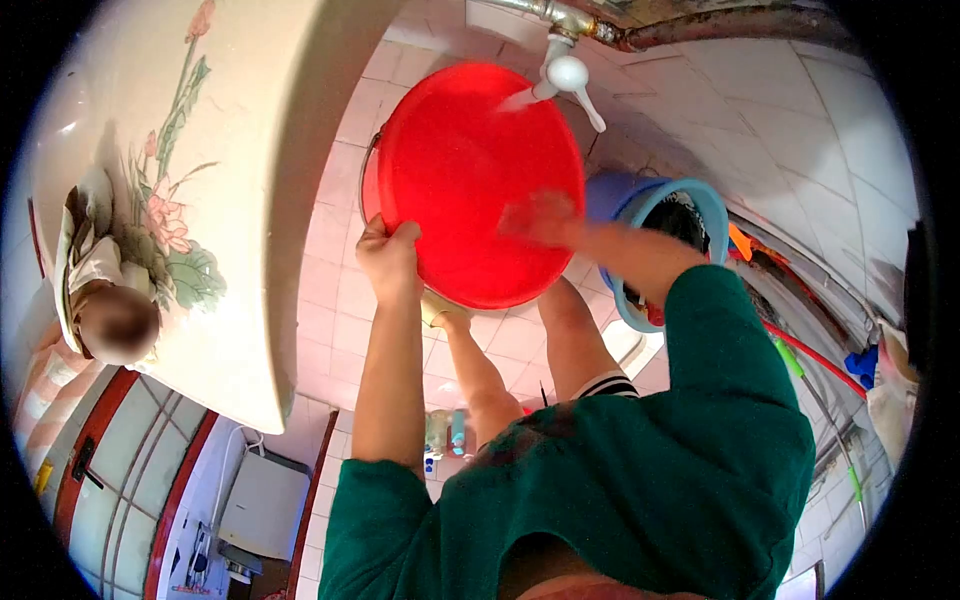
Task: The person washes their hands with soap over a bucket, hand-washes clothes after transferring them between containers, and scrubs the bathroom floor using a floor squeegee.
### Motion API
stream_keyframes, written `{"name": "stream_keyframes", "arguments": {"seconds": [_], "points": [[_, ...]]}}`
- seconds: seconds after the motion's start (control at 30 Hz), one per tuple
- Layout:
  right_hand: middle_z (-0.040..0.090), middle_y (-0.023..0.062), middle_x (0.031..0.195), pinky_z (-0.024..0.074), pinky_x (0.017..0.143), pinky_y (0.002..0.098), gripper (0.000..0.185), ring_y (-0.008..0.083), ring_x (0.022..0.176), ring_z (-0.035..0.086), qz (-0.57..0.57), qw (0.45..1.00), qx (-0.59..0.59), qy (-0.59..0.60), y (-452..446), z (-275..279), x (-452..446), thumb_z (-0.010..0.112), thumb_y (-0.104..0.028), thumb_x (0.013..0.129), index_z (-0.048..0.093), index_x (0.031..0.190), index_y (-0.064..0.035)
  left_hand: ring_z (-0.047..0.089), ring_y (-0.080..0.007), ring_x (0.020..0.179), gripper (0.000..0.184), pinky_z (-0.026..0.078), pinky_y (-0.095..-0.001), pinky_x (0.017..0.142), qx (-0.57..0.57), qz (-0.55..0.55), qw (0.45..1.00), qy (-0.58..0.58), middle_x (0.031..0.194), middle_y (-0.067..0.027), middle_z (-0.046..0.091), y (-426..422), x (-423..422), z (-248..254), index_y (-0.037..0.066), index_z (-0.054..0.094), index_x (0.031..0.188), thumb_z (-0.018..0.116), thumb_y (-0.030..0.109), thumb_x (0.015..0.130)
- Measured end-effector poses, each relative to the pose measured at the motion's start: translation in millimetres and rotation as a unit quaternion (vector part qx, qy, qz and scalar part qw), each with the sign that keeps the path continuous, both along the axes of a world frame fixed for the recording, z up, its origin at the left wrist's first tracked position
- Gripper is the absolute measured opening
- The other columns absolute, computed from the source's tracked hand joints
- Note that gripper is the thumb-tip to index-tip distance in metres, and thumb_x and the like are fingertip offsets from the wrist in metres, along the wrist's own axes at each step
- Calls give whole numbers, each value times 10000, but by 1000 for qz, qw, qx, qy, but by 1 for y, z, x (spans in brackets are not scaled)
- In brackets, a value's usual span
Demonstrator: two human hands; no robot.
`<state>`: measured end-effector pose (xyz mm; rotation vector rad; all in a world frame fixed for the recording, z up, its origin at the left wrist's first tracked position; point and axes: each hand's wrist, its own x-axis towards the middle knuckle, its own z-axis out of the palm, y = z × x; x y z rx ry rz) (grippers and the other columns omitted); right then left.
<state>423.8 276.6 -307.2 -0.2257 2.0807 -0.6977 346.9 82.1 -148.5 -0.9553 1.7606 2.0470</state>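
A large red bucket (450,150) with a thin metal handle is tilted so that I look into it, under a white tap (567,75). Water runs from the tap into its upper part. My left hand (390,258) grips the bucket's rim at the lower left, fingers wrapped over the edge. Inside the bucket, near its right side, my right hand (540,218) is smeared by motion; its fingers and anything in them cannot be made out.
Right of the bucket stands a blue bin (715,215) holding dark items. A cream basin (230,150) with painted flowers fills the left. A red hose (820,355) and a green-marked pole (788,358) lie at the right. Small bottles (457,432) stand on the floor.
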Motion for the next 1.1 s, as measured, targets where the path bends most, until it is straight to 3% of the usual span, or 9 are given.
{"name": "stream_keyframes", "arguments": {"seconds": [0.13, 0.4, 0.57, 0.67, 0.77, 0.87, 0.93, 1.0, 1.1], "points": [[451, 111, 1147, 318, 904, 366, 396, 257, 1038, 434, 177, 846, 119, 488, 69, 10, -101, 473, -211, 734, 485, 1090, -39, 497, -109, 568, 139, 410, -226, 495, -45, -60, 996, -49, 683, -62, 552, -4, -3, 0, -43, 527, 722, 481, -64, 593], [498, 71, 932, 404, 760, 295, 218, 190, 872, 481, 398, 724, -22, 563, 19, 57, -194, 489, -133, 694, 515, 894, -50, 438, -90, 498, 80, 358, -225, 430, -97, -174, 976, -82, 605, -35, 503, 6, -7, -7, -23, 505, 667, 515, -38, 589], [505, 99, 1021, 369, 822, 355, 351, 247, 960, 455, 42, 960, 90, 260, 82, -12, -87, 441, -114, 747, 468, 1092, -55, 494, -111, 549, 110, 401, -216, 494, 16, -9, 999, -31, 666, -61, 550, 18, -5, 8, -38, 525, 706, 493, -73, 606], [505, 98, 1105, 323, 873, 408, 354, 284, 1058, 435, 103, 944, 298, 95, 41, 2, -6, 296, -239, 841, 493, 1115, -133, 500, -111, 556, 139, 404, -217, 496, 15, 1, 1000, -27, 672, -61, 554, 29, -5, 2, -40, 535, 725, 478, -87, 607], [518, 91, 1075, 361, 846, 413, 330, 250, 983, 477, -186, 966, 57, -171, -39, 27, -3, 339, -203, 810, 511, 1075, -108, 478, -96, 542, 127, 390, -214, 485, 21, -14, 999, -26, 648, -47, 543, 36, 2, -5, -28, 530, 704, 485, -82, 599], [570, 121, 940, 422, 786, 381, 262, 211, 817, 548, -656, 484, -442, -373, -116, 20, -27, 459, -156, 759, 546, 982, -50, 454, -80, 530, 108, 374, -215, 471, -18, -53, 998, -27, 619, -30, 530, 37, 3, -4, -22, 523, 679, 497, -69, 585], [564, 117, 886, 437, 747, 367, 258, 228, 752, 541, -709, 452, -435, -323, -88, 86, -109, 455, -163, 746, 528, 965, -50, 442, -74, 523, 97, 366, -218, 461, -62, -87, 994, -30, 604, -23, 522, 32, 9, -4, -20, 519, 665, 503, -61, 578], [529, 92, 831, 433, 639, 354, 236, 209, 673, 490, -793, 225, -503, -261, -68, 99, -157, 401, -263, 826, 488, 920, -63, 434, -74, 515, 96, 358, -226, 449, -115, -152, 981, -45, 583, -11, 512, 24, 13, -10, -22, 522, 660, 504, -51, 571], [552, 93, 830, 424, 638, 349, 371, 215, 706, 501, -752, 441, -430, -235, -99, 81, -122, 389, -408, 846, 524, 935, -75, 436, -84, 513, 96, 359, -231, 446, -110, -147, 982, -51, 600, -18, 517, 30, 4, -6, -23, 519, 665, 495, -52, 577]]}}
